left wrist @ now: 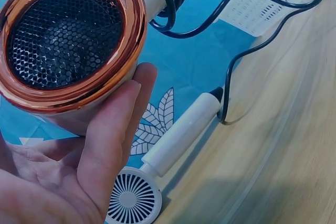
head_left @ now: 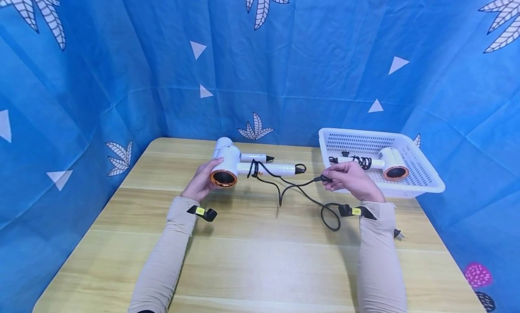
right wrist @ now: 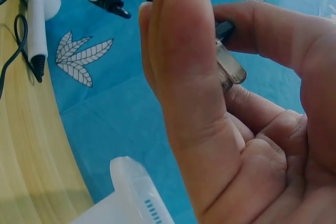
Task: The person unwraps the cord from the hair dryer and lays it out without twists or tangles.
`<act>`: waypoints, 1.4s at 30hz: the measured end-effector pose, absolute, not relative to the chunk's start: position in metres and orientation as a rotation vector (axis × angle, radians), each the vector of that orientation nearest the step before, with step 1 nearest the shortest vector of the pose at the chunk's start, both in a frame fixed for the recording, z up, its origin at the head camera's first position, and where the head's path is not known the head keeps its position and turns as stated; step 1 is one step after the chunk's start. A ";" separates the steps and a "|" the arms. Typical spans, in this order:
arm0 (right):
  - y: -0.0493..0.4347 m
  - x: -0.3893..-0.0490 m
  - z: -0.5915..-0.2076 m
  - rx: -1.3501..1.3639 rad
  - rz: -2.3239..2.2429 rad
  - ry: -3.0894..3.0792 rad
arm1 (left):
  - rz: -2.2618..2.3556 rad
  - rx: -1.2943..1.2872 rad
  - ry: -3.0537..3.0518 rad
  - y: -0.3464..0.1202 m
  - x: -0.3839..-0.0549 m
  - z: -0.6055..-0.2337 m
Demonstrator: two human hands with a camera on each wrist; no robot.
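Observation:
My left hand [head_left: 200, 182] grips the round head of a white hair dryer [head_left: 266, 169] with a copper ring around its dark mesh end. The dryer's handle points right, and black cord [left wrist: 178, 34] is looped around it. Between the thumb and fingers of my right hand [head_left: 349, 179] is a black plug [right wrist: 226, 30], its metal prongs showing in the right wrist view. A second white hair dryer [left wrist: 181, 135] lies on the table behind the held one, partly hidden by it in the head view.
At the back right stands a white plastic basket [head_left: 422, 186] with another white hair dryer [head_left: 392, 161] in it, cord wrapped around its handle. Another plug [head_left: 399, 234] lies on the wooden table [head_left: 260, 259] beside my right sleeve. A blue patterned curtain [head_left: 308, 60] surrounds the table.

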State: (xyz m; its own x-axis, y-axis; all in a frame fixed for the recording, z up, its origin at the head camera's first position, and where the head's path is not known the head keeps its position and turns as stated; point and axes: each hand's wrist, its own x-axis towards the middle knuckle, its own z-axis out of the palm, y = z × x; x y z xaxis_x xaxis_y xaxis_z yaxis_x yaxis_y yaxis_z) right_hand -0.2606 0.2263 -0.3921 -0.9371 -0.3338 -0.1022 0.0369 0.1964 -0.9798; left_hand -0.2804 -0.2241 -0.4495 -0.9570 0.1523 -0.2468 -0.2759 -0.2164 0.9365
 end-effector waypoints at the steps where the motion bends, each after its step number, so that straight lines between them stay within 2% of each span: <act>1: 0.227 -0.261 -0.392 -0.271 -1.800 2.191 | 2.253 -0.144 1.765 -0.224 -0.280 -0.450; 16: 0.234 -0.263 -0.392 -0.114 -1.879 2.242 | 2.246 -0.149 1.760 -0.224 -0.279 -0.447; 42: 0.228 -0.267 -0.395 -0.095 -2.657 1.936 | 2.163 -0.047 1.784 -0.223 -0.277 -0.449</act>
State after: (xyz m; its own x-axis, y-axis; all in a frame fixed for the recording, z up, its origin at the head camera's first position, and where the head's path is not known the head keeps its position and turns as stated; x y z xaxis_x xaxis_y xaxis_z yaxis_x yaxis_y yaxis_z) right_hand -0.2667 0.2284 -0.3945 -0.9875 0.0847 0.1328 -0.1524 -0.2998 -0.9418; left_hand -0.2770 -0.2225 -0.4490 -0.9432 0.2344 -0.2354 -0.2757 -0.1570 0.9483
